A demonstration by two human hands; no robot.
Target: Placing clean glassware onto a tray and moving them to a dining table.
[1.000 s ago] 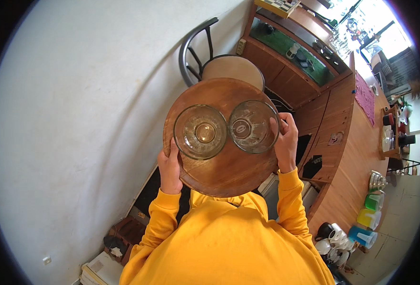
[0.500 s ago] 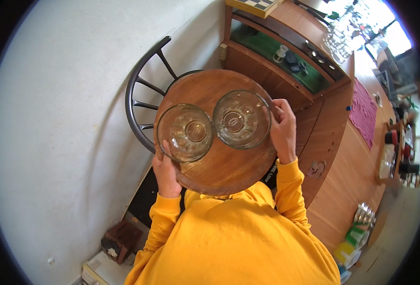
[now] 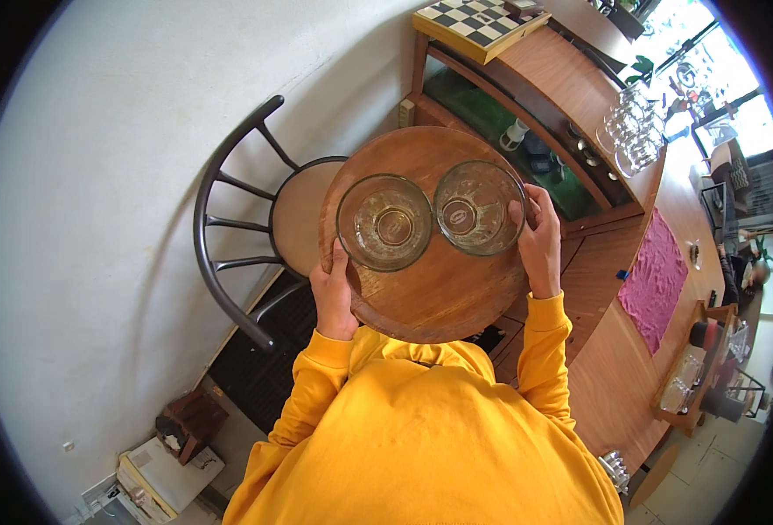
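A round wooden tray (image 3: 456, 302) is held out in front of my chest. My left hand (image 3: 334, 293) grips its left edge, thumb up by the rim and the other fingers mostly hidden beneath. On the opposite side my right hand (image 3: 539, 238) is closed round the rim, its thumb at the bowl there. Two clear glass bowls stand side by side on the tray, close together or touching. The left bowl (image 3: 384, 223) sits near my left thumb, and the right bowl (image 3: 479, 210) lies against my right thumb. Both look empty.
Beyond the tray's left side stands a black chair (image 3: 303, 214) against the white wall. To the right runs a wooden counter (image 3: 609, 376) bearing a pink cloth (image 3: 656, 280) and several glasses (image 3: 636, 131). A chessboard (image 3: 482, 26) tops the cabinet ahead.
My view has turned and the surroundings have shifted, showing more of the chair and its seat. The tray and bowls sit further right in view. Both hands keep their hold.
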